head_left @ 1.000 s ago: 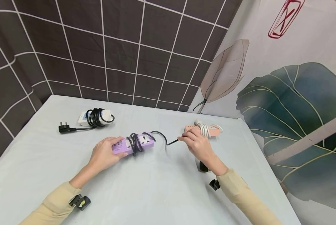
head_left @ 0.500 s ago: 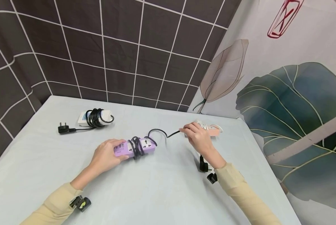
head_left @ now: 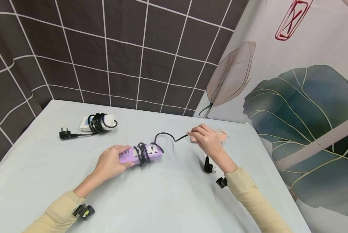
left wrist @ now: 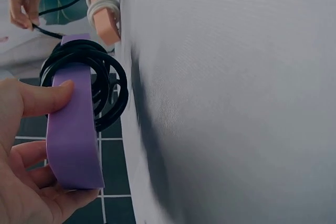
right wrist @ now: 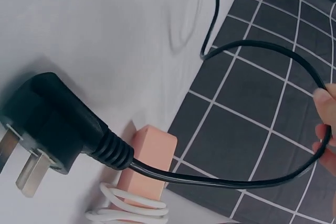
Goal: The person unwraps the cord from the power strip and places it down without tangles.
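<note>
My left hand [head_left: 111, 162] grips the left end of a purple power strip [head_left: 128, 156], thumb on one side and fingers on the other. Black cord [left wrist: 79, 56] is wound in several loops about the strip's middle. From there a loose length of cord [head_left: 165, 133] runs right to my right hand [head_left: 206, 142], which pinches it between thumb and fingers. Beyond that pinch the cord hangs down to a black plug [head_left: 208, 165] with metal prongs, large in the right wrist view. Behind my right hand, partly hidden, lies an orange power strip [right wrist: 152, 156] wrapped in white cord [right wrist: 131, 203].
A white power strip [head_left: 109, 120] wound with black cord lies at the back left of the white table [head_left: 150, 197], its black plug [head_left: 65, 133] to its left. Dark gridded cloth [head_left: 124, 58] hangs behind, and a leaf-patterned cloth [head_left: 302, 129] at the right.
The purple strip and my left hand have shifted slightly right and toward me. My right hand has moved a little right, still pinching the cord. The hanging plug now shows more fully.
</note>
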Available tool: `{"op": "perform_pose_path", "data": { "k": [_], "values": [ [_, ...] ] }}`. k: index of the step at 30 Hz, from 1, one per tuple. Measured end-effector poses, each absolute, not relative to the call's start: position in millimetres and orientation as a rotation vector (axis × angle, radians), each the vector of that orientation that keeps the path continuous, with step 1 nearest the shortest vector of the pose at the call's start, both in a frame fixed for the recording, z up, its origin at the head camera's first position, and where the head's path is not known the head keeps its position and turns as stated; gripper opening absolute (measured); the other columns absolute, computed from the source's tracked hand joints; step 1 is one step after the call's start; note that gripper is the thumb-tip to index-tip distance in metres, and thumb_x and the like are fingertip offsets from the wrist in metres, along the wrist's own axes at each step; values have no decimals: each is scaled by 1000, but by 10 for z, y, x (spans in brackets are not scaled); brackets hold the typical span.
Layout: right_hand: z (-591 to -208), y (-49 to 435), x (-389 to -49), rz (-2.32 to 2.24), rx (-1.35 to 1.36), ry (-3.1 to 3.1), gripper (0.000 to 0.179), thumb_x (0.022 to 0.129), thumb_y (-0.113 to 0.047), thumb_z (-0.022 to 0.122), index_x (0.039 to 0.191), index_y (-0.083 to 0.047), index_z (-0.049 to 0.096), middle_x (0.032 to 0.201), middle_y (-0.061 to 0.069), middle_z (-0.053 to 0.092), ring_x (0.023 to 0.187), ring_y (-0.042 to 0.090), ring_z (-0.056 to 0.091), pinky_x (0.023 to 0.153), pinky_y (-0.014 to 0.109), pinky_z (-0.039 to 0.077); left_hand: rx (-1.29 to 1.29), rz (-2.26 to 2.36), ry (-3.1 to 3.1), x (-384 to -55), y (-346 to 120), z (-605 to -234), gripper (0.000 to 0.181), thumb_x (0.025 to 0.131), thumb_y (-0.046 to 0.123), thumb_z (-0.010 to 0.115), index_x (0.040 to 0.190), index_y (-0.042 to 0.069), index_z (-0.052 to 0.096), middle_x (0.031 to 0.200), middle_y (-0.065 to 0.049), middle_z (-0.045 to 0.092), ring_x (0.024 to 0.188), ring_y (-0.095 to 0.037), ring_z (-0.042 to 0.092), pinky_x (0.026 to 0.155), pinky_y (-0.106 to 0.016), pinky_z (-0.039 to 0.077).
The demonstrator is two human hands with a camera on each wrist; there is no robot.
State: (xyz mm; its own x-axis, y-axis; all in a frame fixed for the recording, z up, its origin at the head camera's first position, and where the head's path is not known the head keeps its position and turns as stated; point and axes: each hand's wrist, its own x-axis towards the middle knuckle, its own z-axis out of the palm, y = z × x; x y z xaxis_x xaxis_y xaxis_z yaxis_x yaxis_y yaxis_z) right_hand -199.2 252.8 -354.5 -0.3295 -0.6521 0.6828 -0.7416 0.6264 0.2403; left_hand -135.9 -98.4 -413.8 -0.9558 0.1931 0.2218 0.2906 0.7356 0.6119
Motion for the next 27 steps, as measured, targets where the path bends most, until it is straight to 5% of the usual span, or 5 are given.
{"op": "perform_pose_path", "data": {
  "k": [10, 17, 24, 27],
  "values": [
    [-3561, 2500, -1829, -148, 1104, -2350, 10, 76, -3, 76, 81, -11, 73, 83, 1, 69, 82, 21, 61, 72, 30, 54, -363, -1049, -2767, -1348, -1016, -4127, 61, 68, 19, 83, 123, 1, 63, 121, -26, 63, 110, -43, 59, 91, -59, 43],
    [-3570, 2412, -1646, -442, 1074, -2524, 11, 74, -18, 79, 71, -14, 70, 70, -3, 62, 67, 15, 54, 56, 25, 48, -365, -1057, -2746, -1338, -1022, -4130, 61, 67, 19, 84, 122, 0, 63, 119, -26, 64, 109, -42, 59, 90, -57, 44],
    [-3754, 2393, -1574, -637, 1187, -2474, 18, 71, -1, 76, 64, -15, 68, 60, -4, 60, 59, 12, 55, 50, 21, 44, -354, -1063, -2739, -1331, -1034, -4113, 61, 67, 18, 83, 122, 0, 64, 119, -26, 64, 109, -42, 60, 90, -57, 44],
    [-3834, 2421, -1551, -654, 1219, -2464, 18, 72, 1, 75, 67, -15, 70, 63, -4, 62, 62, 11, 58, 58, 23, 49, -357, -1066, -2740, -1330, -1038, -4109, 61, 67, 18, 83, 122, 0, 64, 119, -25, 64, 109, -42, 59, 90, -56, 45]
  ]
}}
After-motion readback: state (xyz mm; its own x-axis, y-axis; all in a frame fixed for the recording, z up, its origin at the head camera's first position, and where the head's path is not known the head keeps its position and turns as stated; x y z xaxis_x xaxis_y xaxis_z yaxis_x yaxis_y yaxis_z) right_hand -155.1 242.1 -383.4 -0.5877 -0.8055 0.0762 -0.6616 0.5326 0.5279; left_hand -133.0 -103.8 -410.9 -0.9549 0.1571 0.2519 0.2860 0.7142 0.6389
